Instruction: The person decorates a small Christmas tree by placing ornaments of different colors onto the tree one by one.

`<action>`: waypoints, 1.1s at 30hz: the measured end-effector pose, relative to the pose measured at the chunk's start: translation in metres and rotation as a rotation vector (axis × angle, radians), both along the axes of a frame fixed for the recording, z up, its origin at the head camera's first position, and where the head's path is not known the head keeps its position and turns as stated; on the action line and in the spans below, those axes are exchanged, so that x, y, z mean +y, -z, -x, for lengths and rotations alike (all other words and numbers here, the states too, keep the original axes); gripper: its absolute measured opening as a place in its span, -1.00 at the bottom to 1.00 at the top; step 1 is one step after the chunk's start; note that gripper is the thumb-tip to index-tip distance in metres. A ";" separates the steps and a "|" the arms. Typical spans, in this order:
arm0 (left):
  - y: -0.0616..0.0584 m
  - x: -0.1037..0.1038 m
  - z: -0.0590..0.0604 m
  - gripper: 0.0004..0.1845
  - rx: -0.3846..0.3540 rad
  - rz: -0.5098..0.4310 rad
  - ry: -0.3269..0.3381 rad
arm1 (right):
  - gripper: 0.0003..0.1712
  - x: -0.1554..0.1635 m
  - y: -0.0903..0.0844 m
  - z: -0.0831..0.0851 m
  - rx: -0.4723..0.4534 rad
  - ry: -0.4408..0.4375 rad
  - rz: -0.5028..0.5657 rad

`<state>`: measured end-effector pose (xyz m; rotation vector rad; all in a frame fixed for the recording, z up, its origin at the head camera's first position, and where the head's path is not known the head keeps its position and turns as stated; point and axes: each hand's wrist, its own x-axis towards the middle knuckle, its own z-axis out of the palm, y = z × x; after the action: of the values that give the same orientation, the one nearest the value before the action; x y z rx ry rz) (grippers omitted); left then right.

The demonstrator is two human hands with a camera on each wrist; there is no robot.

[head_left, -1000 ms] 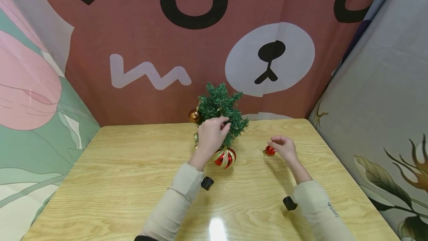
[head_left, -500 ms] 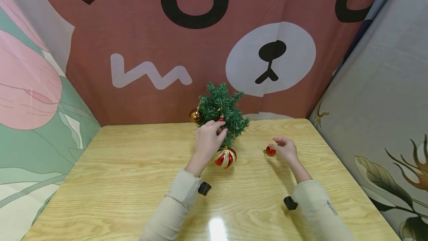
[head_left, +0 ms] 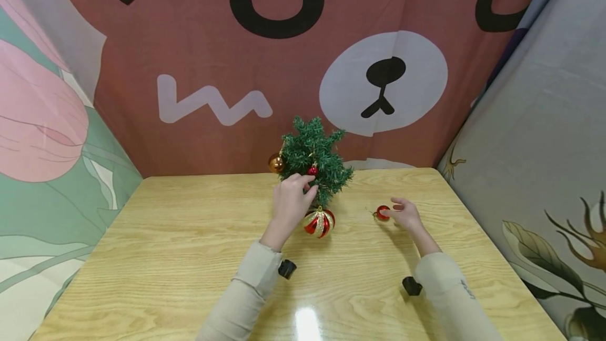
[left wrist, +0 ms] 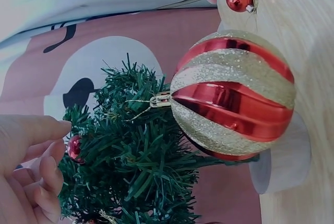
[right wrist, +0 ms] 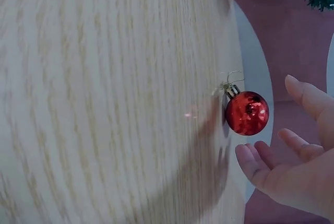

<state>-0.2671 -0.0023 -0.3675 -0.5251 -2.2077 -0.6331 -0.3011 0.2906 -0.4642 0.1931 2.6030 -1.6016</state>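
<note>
Fingers of the left hand have let go of the small bauble, loose; right hand stays open beside the red ball.

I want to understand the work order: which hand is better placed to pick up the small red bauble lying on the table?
Probably the right hand: its open fingers sit just beside the small red bauble. The left hand is at the little tree.

The little tree by the left hand is green. The big ball under it has red and gold stripes. The small ball by the right hand is shiny red. The table is pale yellow wood.
</note>
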 end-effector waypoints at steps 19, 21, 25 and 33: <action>0.005 0.000 0.004 -0.85 -0.065 0.031 -0.038 | -0.34 -0.001 0.015 0.006 0.016 -0.017 -0.001; 0.006 0.000 0.004 -0.84 -0.085 0.036 -0.042 | -0.35 -0.001 0.015 0.006 0.025 -0.013 -0.016; 0.006 0.001 0.004 -0.83 -0.115 0.042 -0.049 | -0.37 -0.002 0.015 0.007 0.035 0.003 -0.045; 0.006 0.002 0.006 -0.86 -0.110 0.043 -0.046 | -0.43 -0.003 0.017 0.008 0.055 0.023 -0.058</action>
<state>-0.2727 -0.0006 -0.3735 -0.4701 -2.3349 -0.6046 -0.3093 0.2874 -0.4814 0.1866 2.7002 -1.5615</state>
